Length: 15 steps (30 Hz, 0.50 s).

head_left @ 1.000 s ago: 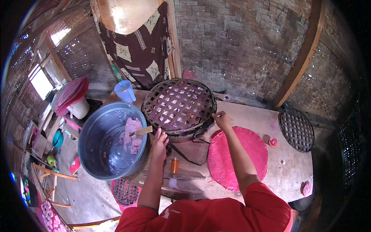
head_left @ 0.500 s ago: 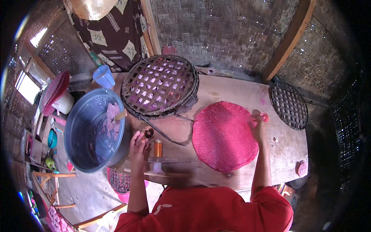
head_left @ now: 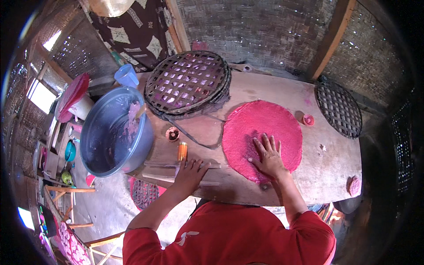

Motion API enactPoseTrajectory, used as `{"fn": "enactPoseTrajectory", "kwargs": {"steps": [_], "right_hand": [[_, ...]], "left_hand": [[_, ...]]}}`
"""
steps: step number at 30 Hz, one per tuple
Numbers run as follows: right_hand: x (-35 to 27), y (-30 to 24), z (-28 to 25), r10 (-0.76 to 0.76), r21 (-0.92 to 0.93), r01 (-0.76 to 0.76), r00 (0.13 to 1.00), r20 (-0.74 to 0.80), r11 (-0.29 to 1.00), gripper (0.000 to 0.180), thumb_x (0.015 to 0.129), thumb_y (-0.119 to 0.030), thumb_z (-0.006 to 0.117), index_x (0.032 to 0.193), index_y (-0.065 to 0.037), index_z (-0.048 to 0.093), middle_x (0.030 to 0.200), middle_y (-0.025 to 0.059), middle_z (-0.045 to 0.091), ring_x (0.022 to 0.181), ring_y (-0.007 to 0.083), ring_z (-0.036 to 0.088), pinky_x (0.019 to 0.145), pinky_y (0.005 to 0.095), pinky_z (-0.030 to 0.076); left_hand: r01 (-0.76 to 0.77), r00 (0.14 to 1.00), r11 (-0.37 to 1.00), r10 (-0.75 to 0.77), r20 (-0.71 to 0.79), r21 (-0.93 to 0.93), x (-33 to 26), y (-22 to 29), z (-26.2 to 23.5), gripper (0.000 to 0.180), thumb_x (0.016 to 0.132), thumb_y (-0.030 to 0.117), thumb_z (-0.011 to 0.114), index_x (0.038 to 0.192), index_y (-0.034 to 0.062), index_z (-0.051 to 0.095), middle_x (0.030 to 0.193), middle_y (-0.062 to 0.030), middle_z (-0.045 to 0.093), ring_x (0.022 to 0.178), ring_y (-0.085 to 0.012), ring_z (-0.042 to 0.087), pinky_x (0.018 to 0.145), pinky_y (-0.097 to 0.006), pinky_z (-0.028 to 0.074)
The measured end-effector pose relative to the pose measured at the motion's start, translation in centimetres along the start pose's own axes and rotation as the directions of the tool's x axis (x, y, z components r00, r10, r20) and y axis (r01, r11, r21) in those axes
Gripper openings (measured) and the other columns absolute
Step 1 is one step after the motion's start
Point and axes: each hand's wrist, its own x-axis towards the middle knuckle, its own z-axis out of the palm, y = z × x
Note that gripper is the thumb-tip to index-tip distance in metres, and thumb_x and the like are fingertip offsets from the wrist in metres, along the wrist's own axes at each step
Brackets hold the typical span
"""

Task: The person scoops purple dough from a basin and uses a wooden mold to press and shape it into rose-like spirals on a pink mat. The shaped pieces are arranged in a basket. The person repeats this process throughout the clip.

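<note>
A round pink sheet [head_left: 247,119] with a rough surface lies on the wooden table [head_left: 327,163]. My right hand [head_left: 270,162] rests flat on its lower part, fingers spread, beside a darker patch. Near the table's front edge, my left hand [head_left: 190,177] lies over some thin wooden strips [head_left: 155,165], fingers apart. I cannot make out whether it presses on them. Just beyond it stands an orange cylinder [head_left: 182,151]. A small cup [head_left: 172,134] with something dark inside sits behind that. To the right of the sheet is a small pink cup [head_left: 308,119].
A large blue-grey tub [head_left: 95,145] with pink residue stands at the left, a light blue jug [head_left: 126,76] behind it. Stacked woven trays [head_left: 190,84] sit at the back. Another lattice tray [head_left: 339,108] leans at the right, and a pink lump [head_left: 354,186] is near the right edge.
My right hand has moved from beside the small pink cup onto the sheet's lower part. My left hand has come down from near the dark-filled cup to the wooden strips. The view has shifted slightly.
</note>
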Motion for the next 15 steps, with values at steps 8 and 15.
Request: {"fn": "enactPoseTrajectory", "kwargs": {"steps": [8, 15], "right_hand": [[-2.3, -1.7, 0.1, 0.029, -0.106, -0.019, 0.996, 0.086, 0.994, 0.082, 0.086, -0.064, 0.053, 0.150, -0.016, 0.033, 0.155, 0.0199, 0.026, 0.143, 0.0462, 0.019, 0.115, 0.0633, 0.011], [-4.0, -4.1, 1.7, -0.152, -0.053, 0.156, 0.986, 0.074, 0.986, 0.072, 0.087, -0.043, 0.058, 0.147, -0.011, 0.035, 0.149, 0.0246, 0.034, 0.140, 0.0445, 0.029, 0.115, 0.0569, 0.022]], "left_hand": [[0.104, 0.991, 0.962, -0.079, 0.104, -0.254, 1.0, -3.0, -3.5, 0.097, 0.061, 0.031, 0.085, 0.144, 0.0131, 0.039, 0.128, -0.0160, 0.053, 0.114, -0.0352, 0.055, 0.096, -0.045, 0.046], [0.229, 0.906, 0.818, -0.378, -0.192, -0.528, -1.2, -5.0, -8.2, 0.106, 0.057, 0.028, 0.090, 0.146, 0.0073, 0.036, 0.133, -0.0230, 0.049, 0.123, -0.0402, 0.050, 0.102, -0.045, 0.043]]}}
